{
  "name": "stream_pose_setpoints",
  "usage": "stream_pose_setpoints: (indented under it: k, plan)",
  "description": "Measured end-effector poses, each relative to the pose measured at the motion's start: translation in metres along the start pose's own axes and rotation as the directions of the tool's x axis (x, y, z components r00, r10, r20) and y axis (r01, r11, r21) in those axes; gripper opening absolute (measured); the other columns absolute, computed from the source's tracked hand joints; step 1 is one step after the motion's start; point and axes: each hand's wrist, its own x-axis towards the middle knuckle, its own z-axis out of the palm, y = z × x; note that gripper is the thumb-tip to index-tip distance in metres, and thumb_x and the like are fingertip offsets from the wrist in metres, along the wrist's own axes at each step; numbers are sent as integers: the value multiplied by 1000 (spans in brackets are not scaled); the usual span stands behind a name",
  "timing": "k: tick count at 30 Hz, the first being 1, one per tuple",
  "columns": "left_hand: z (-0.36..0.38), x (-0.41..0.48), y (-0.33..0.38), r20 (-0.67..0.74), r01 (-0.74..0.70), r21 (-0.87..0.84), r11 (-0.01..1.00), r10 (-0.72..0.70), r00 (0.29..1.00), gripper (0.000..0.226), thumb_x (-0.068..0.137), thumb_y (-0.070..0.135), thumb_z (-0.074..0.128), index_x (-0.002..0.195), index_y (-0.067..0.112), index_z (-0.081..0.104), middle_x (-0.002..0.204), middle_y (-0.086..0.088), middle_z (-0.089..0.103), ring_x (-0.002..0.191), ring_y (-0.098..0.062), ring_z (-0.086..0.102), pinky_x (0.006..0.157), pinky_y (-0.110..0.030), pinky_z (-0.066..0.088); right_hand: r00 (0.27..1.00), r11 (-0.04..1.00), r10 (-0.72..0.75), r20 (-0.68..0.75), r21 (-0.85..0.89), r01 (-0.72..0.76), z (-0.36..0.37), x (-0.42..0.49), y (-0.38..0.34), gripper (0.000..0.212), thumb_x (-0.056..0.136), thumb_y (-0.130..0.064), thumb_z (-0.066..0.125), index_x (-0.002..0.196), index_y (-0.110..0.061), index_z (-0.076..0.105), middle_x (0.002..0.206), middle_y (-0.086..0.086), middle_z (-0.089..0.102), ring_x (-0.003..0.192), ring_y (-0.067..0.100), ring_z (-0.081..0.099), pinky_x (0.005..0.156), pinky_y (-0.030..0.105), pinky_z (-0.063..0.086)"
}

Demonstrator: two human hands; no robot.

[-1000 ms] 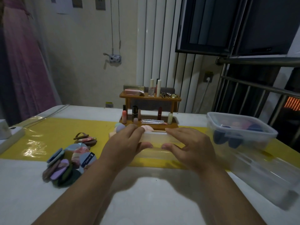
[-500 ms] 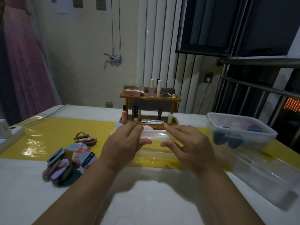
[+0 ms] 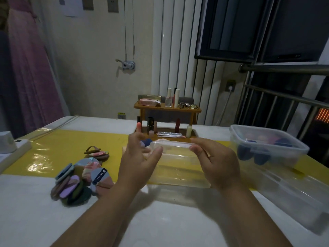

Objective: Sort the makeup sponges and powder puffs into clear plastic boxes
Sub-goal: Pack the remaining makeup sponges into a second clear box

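While hands [image 3: 140, 163] [image 3: 218, 163] brace it, the clear rectangular lid [image 3: 170, 146] gleams.

Powder puffs [image 3: 80, 182] lie left of the middle box [image 3: 179, 173]; the right box [image 3: 270, 146] holds sponges [image 3: 245, 152].

The clear rectangular plastic lid [image 3: 170, 144] and the clear rectangular plastic box [image 3: 179, 173] under it look smooth and faintly glossy, as does the lidded clear plastic tub [image 3: 270, 148]. The yellow plastic sheet [image 3: 58, 148] is shiny and wrinkled on the matt white tabletop [image 3: 32, 211]. The round multicoloured powder puffs [image 3: 78, 180] look soft and matt; the small brown shelf [image 3: 167, 109] is smooth wood; the grey rail [image 3: 284, 69] is dull metal
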Motion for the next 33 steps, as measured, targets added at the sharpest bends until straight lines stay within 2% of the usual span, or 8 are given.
stream_pose_setpoints:
  k: [2, 5, 8, 12, 16, 20, 26, 33]
  plan:
    - [2, 1, -1, 58, 110, -103, 989, -105, 993, 27, 89, 40, 67, 94, 36, 41, 113, 1, 55, 87, -8, 61, 68, -31, 53, 988, 987, 146, 51, 61, -149, 0, 1, -2, 35, 96, -46, 52, 110, -25, 75, 100, -14, 73, 88, 6, 65, 74, 10, 44]
    - [3, 5, -4, 88, 157, -193, 968, -143, 986, 33, 67, 50, 59, 79, 20, 50, 94, -1, 53, 81, -20, 54, 65, -33, 44, 938, 901, 326, 118, 260, -346, -3, 5, -3, 15, 100, -32, 55, 109, -40, 63, 99, -19, 67, 88, -1, 61, 72, 13, 47]
    - [5, 3, 1, 166, 219, -292, 931, -177, 970, 21, 61, 37, 54, 71, 19, 56, 90, -5, 53, 81, -16, 51, 67, -33, 38, 905, 820, 425, 17, 417, -392, -5, 9, -2, 26, 100, -20, 56, 90, -43, 49, 96, -12, 68, 88, 0, 63, 68, 10, 48]
    - [0, 0, 6, 337, 408, -367, 836, -289, 896, 35, 60, 21, 48, 88, 19, 70, 106, -12, 62, 96, -23, 56, 75, -35, 42, 860, 772, 511, -16, 447, -451, -2, 10, 0, 15, 99, -23, 57, 90, -34, 54, 104, -19, 62, 95, -15, 55, 72, -2, 40]
    - [-3, -1, 9, 434, 474, -328, 817, -315, 844, 51, 60, 20, 49, 108, 25, 66, 113, -9, 61, 99, -20, 57, 76, -28, 45, 829, 773, 553, -79, 421, -475, 4, 7, 2, 14, 99, -30, 56, 86, -33, 50, 87, -13, 60, 77, -6, 55, 61, 6, 40]
    - [3, -1, 0, 447, 458, -326, 827, -293, 846, 44, 93, 1, 52, 129, 25, 56, 130, -6, 57, 110, -21, 57, 80, -27, 46, 800, 740, 598, -52, 419, -526, 11, 3, 10, 24, 100, -21, 58, 83, -35, 46, 85, -13, 61, 77, -5, 58, 64, 10, 42]
    - [2, -4, -14, 545, 490, -294, 821, -277, 792, 88, 62, 3, 50, 142, 39, 45, 145, 4, 47, 131, -18, 46, 105, -46, 46, 735, 663, 650, 194, 327, -673, 15, -2, 19, 41, 97, -3, 52, 126, -30, 58, 129, -15, 53, 120, 10, 53, 90, 29, 46]
    - [1, -4, -19, 612, 561, -227, 796, -331, 718, 87, 66, 4, 52, 142, 46, 43, 153, 4, 35, 134, -25, 41, 110, -50, 41, 573, 555, 696, 433, 182, -812, 20, 1, 23, 72, 90, -1, 53, 152, -30, 32, 153, 5, 40, 132, 23, 49, 92, 34, 47]
